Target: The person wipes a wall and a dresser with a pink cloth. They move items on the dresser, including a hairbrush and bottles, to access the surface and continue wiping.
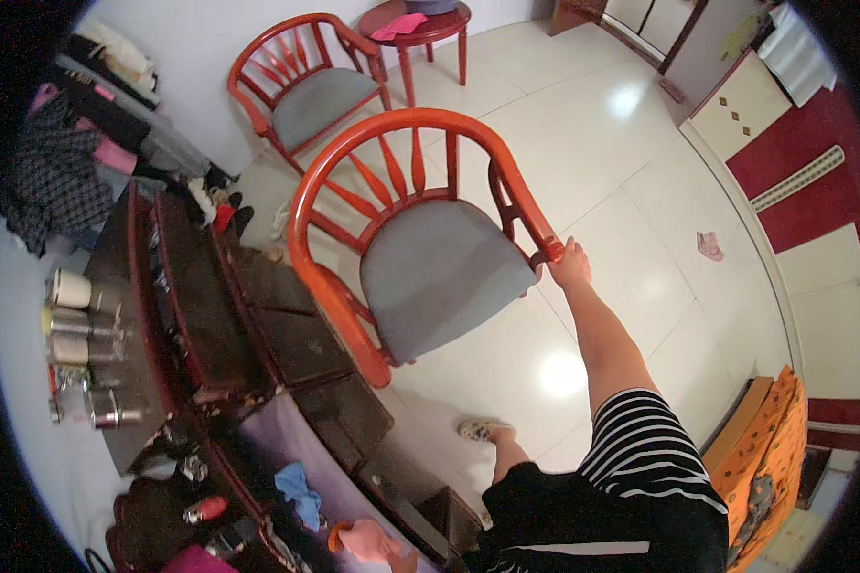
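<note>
My right hand [570, 263] grips the front end of one arm of a red-brown wooden armchair [394, 118]. The chair stands upright on the tiles, with a curved back rail, turned spindles and a grey padded seat [444, 272]. At the bottom edge, partly cut off, my left hand [403, 563] holds a pink cloth [368, 541] over the dresser side; its fingers are mostly hidden. A round orange-brown piece [337, 536] shows beside the cloth; what it belongs to is unclear. Nearby, a blue cloth [298, 494] lies on a pale purple surface.
A second matching armchair [322, 100] and a round red table [448, 25] stand by the wall. Dark drawer cabinets [322, 351] run along the left, with several canisters [72, 315] on top. An orange-covered box [756, 458] is at right; a crumpled scrap [709, 246] lies on the floor.
</note>
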The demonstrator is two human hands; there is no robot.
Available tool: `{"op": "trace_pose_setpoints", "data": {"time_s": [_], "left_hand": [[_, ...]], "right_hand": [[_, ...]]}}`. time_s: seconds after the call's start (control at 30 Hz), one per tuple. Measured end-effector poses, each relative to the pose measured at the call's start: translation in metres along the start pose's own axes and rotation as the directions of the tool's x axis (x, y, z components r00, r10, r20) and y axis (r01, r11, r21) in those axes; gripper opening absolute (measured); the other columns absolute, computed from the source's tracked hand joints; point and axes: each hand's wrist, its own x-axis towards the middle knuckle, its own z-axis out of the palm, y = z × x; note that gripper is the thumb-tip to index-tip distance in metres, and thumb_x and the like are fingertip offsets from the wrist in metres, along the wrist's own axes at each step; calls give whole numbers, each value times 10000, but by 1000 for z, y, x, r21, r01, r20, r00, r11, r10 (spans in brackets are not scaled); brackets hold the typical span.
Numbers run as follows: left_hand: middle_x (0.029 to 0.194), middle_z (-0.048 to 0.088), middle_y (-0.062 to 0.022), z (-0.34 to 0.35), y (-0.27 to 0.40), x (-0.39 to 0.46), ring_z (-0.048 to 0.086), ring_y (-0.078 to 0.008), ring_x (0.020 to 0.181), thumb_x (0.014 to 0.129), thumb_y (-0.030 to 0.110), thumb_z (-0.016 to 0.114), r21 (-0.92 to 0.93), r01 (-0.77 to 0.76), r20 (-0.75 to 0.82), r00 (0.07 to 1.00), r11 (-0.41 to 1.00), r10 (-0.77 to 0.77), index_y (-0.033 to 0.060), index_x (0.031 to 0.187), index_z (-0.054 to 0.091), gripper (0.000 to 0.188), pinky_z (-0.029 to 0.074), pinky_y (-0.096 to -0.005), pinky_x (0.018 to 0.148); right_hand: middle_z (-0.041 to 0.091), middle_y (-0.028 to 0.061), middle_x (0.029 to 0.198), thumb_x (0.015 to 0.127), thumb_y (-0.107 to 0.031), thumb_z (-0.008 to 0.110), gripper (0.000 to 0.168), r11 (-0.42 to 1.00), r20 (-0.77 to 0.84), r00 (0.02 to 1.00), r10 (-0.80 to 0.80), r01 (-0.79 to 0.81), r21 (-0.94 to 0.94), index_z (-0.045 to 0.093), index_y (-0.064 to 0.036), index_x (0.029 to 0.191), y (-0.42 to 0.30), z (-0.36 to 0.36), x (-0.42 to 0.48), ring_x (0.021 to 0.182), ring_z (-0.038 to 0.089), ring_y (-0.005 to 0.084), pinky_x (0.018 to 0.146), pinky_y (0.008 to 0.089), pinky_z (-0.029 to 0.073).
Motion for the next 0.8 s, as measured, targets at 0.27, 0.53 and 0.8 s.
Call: {"op": "trace_pose_setpoints", "data": {"time_s": [0.27, 0.53, 0.8], "left_hand": [[1467, 408, -134, -22, 44, 45, 416, -322, 1312, 842, 336, 689, -227, 221, 94, 974, 948, -205, 107, 1430, 382, 702, 362, -473, 1036], [1533, 326, -95, 6, -35, -4, 340, -305, 1374, 823, 326, 712, -301, 388, 247, 914, 871, -322, 153, 1469, 316, 777, 337, -526, 1033], [1583, 244, -61, 9, -75, -33, 250, -321, 1427, 840, 438, 695, -385, 197, 296, 952, 902, -81, 165, 1524, 199, 889, 244, -620, 1075]], "right_hand": [[559, 174, 1238, 730, -380, 800, 717, 995, 332, 939, 96, -95, -18, 457, -42, 1261, 1, 31, 32, 1141, 593, 362, 954, 423, 523], [584, 167, 1156, 693, -396, 806, 661, 988, 224, 972, 65, -31, -151, 517, -38, 1168, 27, 35, -6, 1044, 631, 341, 894, 417, 544], [690, 200, 974, 662, -465, 809, 582, 993, 215, 974, 70, -89, 79, 678, -16, 1008, 38, 0, -214, 918, 691, 337, 793, 466, 557]]}}
